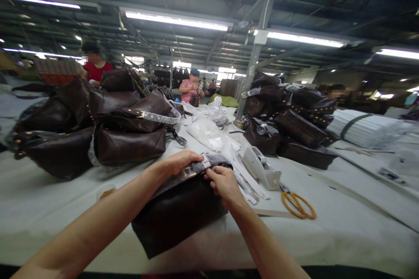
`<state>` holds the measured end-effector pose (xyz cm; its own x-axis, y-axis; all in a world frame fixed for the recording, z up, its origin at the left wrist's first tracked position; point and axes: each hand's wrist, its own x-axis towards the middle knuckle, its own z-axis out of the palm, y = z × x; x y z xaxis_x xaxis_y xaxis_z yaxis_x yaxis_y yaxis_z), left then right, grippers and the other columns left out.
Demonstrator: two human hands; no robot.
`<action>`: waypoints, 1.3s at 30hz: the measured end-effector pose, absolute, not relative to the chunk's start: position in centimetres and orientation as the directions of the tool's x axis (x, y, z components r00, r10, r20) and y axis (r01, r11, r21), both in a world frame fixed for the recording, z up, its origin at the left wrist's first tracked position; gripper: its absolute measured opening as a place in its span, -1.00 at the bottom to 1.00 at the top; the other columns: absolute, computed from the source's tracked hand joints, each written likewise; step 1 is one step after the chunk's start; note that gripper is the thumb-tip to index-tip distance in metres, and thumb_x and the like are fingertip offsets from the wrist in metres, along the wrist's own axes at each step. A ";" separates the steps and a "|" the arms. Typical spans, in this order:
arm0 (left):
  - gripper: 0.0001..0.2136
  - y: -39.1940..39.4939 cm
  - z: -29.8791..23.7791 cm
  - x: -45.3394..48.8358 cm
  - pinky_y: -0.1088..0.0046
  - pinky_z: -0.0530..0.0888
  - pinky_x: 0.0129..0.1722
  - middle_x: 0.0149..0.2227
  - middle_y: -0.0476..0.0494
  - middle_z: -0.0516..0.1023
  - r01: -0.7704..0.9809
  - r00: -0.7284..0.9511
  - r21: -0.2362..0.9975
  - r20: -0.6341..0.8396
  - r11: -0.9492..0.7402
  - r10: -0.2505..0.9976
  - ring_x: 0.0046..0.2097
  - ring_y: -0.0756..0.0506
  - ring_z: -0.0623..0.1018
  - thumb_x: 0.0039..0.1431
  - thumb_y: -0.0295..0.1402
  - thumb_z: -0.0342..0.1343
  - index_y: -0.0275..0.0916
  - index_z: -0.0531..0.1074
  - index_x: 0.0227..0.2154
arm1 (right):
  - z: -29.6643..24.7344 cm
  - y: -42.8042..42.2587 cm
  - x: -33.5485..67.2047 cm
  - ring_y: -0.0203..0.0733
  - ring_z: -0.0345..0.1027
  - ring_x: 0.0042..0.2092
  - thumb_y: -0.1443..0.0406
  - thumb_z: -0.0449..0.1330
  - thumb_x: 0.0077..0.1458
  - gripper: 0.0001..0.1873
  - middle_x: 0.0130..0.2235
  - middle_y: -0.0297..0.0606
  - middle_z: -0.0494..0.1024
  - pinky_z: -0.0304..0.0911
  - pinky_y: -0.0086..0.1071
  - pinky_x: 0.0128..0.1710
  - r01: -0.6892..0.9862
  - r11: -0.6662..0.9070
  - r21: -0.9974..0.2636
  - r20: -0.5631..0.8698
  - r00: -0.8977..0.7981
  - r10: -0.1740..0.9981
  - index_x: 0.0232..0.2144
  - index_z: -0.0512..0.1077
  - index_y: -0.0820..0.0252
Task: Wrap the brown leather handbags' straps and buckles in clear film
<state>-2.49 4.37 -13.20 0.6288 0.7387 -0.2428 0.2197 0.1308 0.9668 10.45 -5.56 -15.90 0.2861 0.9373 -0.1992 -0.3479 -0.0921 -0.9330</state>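
A dark brown leather bag (176, 213) lies on the white table (343, 226) right in front of me. Its strap (193, 169), wrapped in clear film, runs across the top of the bag. My left hand (181, 160) is closed over the strap from the left, fingers curled on it. My right hand (224, 183) pinches the film-wrapped strap end near a white tag, fingers pressed together.
A pile of brown bags (98, 126) sits at left, another pile (294, 117) at right. A white tape dispenser (262, 168) and orange-handled scissors (297, 204) lie right of my hands. White paper scraps (209, 133) lie behind. Other people work farther back.
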 end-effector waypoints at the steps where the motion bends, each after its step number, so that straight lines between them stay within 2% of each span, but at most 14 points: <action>1: -0.70 4.4 -13.2 -2.6 0.45 0.31 -0.50 -0.57 -0.06 0.51 0.218 0.636 0.967 -0.243 0.131 0.733 -0.52 -0.04 0.42 -0.26 -0.15 0.28 -0.31 0.48 -0.55 | -15.5 -5.8 10.4 -0.59 -0.09 -0.75 0.37 0.29 -0.08 -0.81 -0.66 -0.46 0.39 -0.32 -0.64 -0.79 -0.384 -0.121 -0.915 -0.232 0.259 0.938 -0.60 0.35 0.28; 6: -0.68 4.2 -13.3 -2.7 0.46 0.29 -0.49 -0.57 -0.05 0.49 0.209 0.656 0.969 -0.241 0.135 0.715 -0.53 -0.02 0.40 -0.29 -0.14 0.30 -0.31 0.47 -0.55 | -14.0 -6.8 10.4 -0.63 -0.24 -0.75 0.42 0.13 0.11 -0.78 -0.65 -0.55 0.24 -0.31 -0.66 -0.80 -0.569 -0.243 -0.785 -0.351 0.085 0.933 -0.56 0.28 0.27; 11: -0.70 3.6 -13.4 -2.2 0.47 0.25 -0.47 -0.57 0.00 0.45 0.198 0.652 0.975 -0.210 0.104 0.729 -0.51 0.00 0.37 -0.29 -0.14 0.30 -0.28 0.45 -0.57 | -14.6 -6.8 9.6 -0.65 -0.16 -0.77 0.33 0.20 0.19 -0.70 -0.65 -0.57 0.25 -0.30 -0.69 -0.81 -0.811 -0.245 -0.531 -0.400 -0.016 0.917 -0.55 0.23 0.25; 14: -0.68 3.4 -13.5 -2.2 0.46 0.24 -0.46 -0.56 -0.01 0.45 0.198 0.656 0.976 -0.196 0.085 0.729 -0.50 0.00 0.37 -0.26 -0.12 0.30 -0.29 0.46 -0.55 | -15.5 -6.2 9.1 -0.65 -0.14 -0.78 0.31 0.18 0.23 -0.68 -0.66 -0.58 0.24 -0.29 -0.70 -0.83 -0.859 -0.211 -0.467 -0.427 0.010 0.904 -0.55 0.22 0.23; 17: -0.67 3.2 -13.5 -2.4 0.46 0.24 -0.43 -0.53 -0.02 0.46 0.185 0.661 0.979 -0.184 0.079 0.728 -0.48 -0.01 0.37 -0.23 -0.11 0.29 -0.30 0.48 -0.52 | -16.0 -5.8 9.0 -0.63 -0.16 -0.78 0.30 0.20 0.21 -0.63 -0.68 -0.61 0.18 -0.29 -0.69 -0.83 -0.870 -0.199 -0.451 -0.404 0.000 0.915 -0.58 0.18 0.21; 21: -0.65 3.1 -13.5 -2.6 0.46 0.26 -0.40 -0.50 -0.02 0.46 0.170 0.683 0.981 -0.182 0.089 0.708 -0.46 0.00 0.37 -0.20 -0.10 0.30 -0.30 0.48 -0.47 | -16.6 -5.8 9.8 -0.59 -0.25 -0.76 0.25 0.17 0.24 -0.48 -0.75 -0.65 -0.02 -0.28 -0.68 -0.81 -0.857 -0.317 -0.406 -0.266 -0.220 0.938 -0.68 0.04 0.18; 25: -0.66 3.4 -13.3 -2.7 0.49 0.25 -0.41 -0.51 0.06 0.42 0.154 0.697 0.979 -0.206 0.137 0.687 -0.45 0.03 0.35 -0.22 -0.12 0.34 -0.26 0.42 -0.46 | -17.3 -5.7 10.5 -0.57 -0.30 -0.74 0.19 0.12 0.27 -0.43 -0.77 -0.64 -0.08 -0.26 -0.70 -0.78 -0.844 -0.363 -0.396 -0.103 -0.352 0.930 -0.71 0.01 0.17; 29: -0.63 4.2 -13.1 -2.7 0.50 0.26 -0.44 -0.52 0.07 0.40 0.187 0.666 0.970 -0.242 0.156 0.706 -0.46 0.02 0.35 -0.27 -0.10 0.33 -0.25 0.40 -0.48 | -16.9 -4.9 10.8 -0.57 -0.25 -0.74 0.19 0.15 0.25 -0.49 -0.77 -0.64 -0.04 -0.22 -0.73 -0.75 -0.824 -0.388 -0.413 -0.093 -0.385 0.918 -0.68 0.11 0.20; 31: -0.63 4.8 -13.0 -2.7 0.48 0.27 -0.43 -0.52 0.04 0.42 0.211 0.653 0.966 -0.254 0.150 0.714 -0.46 0.01 0.36 -0.28 -0.08 0.32 -0.26 0.41 -0.50 | -16.3 -4.8 10.9 -0.57 -0.16 -0.74 0.20 0.16 0.24 -0.56 -0.74 -0.58 0.14 -0.20 -0.72 -0.75 -0.828 -0.397 -0.397 -0.131 -0.377 0.917 -0.63 0.21 0.24; 34: -0.62 5.5 -12.7 -2.7 0.48 0.29 -0.43 -0.50 0.01 0.44 0.242 0.638 0.962 -0.255 0.126 0.727 -0.44 -0.02 0.39 -0.31 -0.11 0.35 -0.29 0.46 -0.48 | -15.9 -5.8 11.1 -0.59 -0.03 -0.71 0.21 0.18 0.22 -0.72 -0.55 -0.41 0.47 -0.20 -0.71 -0.75 -0.826 -0.391 -0.406 -0.188 -0.343 0.920 -0.46 0.36 0.27; 36: -0.59 5.9 -12.3 -3.2 0.49 0.28 -0.44 -0.45 -0.01 0.47 0.248 0.631 0.963 -0.246 0.109 0.736 -0.41 -0.03 0.41 -0.33 -0.12 0.38 -0.29 0.49 -0.42 | -16.5 -7.4 11.5 -0.59 -0.01 -0.71 0.18 0.28 0.12 -0.79 -0.46 -0.40 0.54 -0.18 -0.69 -0.76 -0.782 -0.366 -0.503 -0.205 -0.304 0.930 -0.31 0.43 0.21; 39: -0.49 5.9 -11.2 -4.8 0.51 0.29 -0.45 -0.27 -0.11 0.52 0.259 0.655 0.960 -0.257 0.108 0.710 -0.34 -0.05 0.45 -0.31 -0.01 0.37 -0.27 0.51 -0.31 | -18.6 -10.3 13.2 -0.56 0.09 -0.71 0.09 0.40 -0.09 -0.51 -0.44 -0.37 0.54 -0.12 -0.64 -0.76 -0.602 -0.305 -0.738 -0.169 -0.272 0.947 -0.13 0.48 0.18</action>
